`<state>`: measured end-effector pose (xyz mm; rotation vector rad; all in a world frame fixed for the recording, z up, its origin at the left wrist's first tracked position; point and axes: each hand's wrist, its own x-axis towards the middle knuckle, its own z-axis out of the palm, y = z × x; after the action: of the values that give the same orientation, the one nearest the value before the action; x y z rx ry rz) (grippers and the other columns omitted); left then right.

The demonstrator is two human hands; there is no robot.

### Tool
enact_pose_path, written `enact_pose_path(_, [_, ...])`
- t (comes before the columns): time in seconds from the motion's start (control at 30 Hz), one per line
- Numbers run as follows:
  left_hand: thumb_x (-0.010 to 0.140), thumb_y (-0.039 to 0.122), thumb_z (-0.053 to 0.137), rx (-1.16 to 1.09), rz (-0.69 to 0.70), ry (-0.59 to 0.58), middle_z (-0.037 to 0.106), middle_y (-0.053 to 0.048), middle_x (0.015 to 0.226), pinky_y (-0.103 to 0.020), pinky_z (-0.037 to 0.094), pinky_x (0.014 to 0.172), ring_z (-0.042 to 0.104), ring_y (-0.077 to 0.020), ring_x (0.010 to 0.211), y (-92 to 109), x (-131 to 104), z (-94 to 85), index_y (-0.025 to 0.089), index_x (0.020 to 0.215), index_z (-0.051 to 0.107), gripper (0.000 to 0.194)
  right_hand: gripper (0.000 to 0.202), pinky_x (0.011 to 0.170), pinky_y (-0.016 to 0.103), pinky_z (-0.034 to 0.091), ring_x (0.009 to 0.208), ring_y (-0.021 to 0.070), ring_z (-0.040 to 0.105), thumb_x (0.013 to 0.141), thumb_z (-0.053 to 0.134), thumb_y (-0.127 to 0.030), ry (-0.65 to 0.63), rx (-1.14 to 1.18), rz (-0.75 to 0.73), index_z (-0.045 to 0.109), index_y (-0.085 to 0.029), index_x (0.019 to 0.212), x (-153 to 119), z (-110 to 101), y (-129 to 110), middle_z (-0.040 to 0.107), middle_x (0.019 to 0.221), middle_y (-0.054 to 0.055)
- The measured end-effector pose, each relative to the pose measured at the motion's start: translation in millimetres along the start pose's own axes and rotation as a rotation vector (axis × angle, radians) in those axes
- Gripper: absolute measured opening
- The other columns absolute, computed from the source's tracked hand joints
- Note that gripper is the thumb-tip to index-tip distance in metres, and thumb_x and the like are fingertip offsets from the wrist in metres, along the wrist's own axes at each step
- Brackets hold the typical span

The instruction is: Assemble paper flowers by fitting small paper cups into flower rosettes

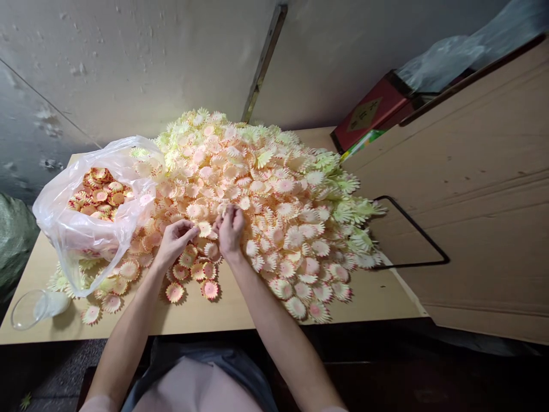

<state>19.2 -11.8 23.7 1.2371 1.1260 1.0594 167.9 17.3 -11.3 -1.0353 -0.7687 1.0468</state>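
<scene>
In the head view, your left hand (175, 241) has its thumb and finger drawn narrow at the edge of a pale flower piece (205, 229), which sits between your two hands, just above the near side of the heap. Your right hand (230, 230) is curled with its fingertips close together (whether they pinch anything, you cannot tell from here). Around and beyond them a large heap of flower pieces (283, 186) in cream, pink and pale green spreads over the counter (234, 321). To the left, an open plastic bag (54, 200) holds orange, red-edged pieces (100, 195). A clear cup (56, 303) with something white in it is near the counter's left end; a cardboard panel (480, 189) stands at the right.
</scene>
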Motion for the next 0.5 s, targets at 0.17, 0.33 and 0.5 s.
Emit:
enact_pose_path(0.17, [0.072, 0.043, 0.076, -0.057, -0.009, 0.086, 0.057, 0.002, 0.062, -0.019, 0.036, 0.05, 0.047, -0.0067, 0.054, -3, 1, -6.7, 0.014, 0.079, 0.066, 0.031, 0.036, 0.034, 0.016, 0.026, 0.034, 0.0028, 0.029, 0.087, 0.051, -0.059, 0.034, 0.1, 0.004, 0.039, -0.025, 0.086, 5, -2, -7, 0.039, 0.057, -0.011])
enact_pose_path(0.33, [0.068, 0.044, 0.079, -0.134, -0.027, 0.147, 0.059, 0.002, 0.061, -0.019, 0.04, 0.05, 0.049, -0.0071, 0.052, -6, 5, -6.1, 0.014, 0.078, 0.066, 0.034, 0.035, 0.037, 0.017, 0.037, 0.043, 0.0042, 0.05, 0.084, 0.06, -0.054, -0.131, 0.048, -0.089, 0.048, -0.024, 0.098, -3, 1, -13, 0.057, 0.079, -0.004])
enact_pose_path(0.5, [0.066, 0.043, 0.08, -0.127, -0.033, 0.125, 0.06, 0.001, 0.062, -0.019, 0.039, 0.049, 0.05, -0.0071, 0.051, -9, 5, -6.0, 0.014, 0.079, 0.067, 0.035, 0.048, 0.066, 0.025, 0.055, 0.068, 0.0118, 0.064, 0.062, 0.085, -0.037, -0.357, -0.126, -0.177, 0.061, -0.02, 0.1, -8, 1, -11, 0.067, 0.089, 0.003])
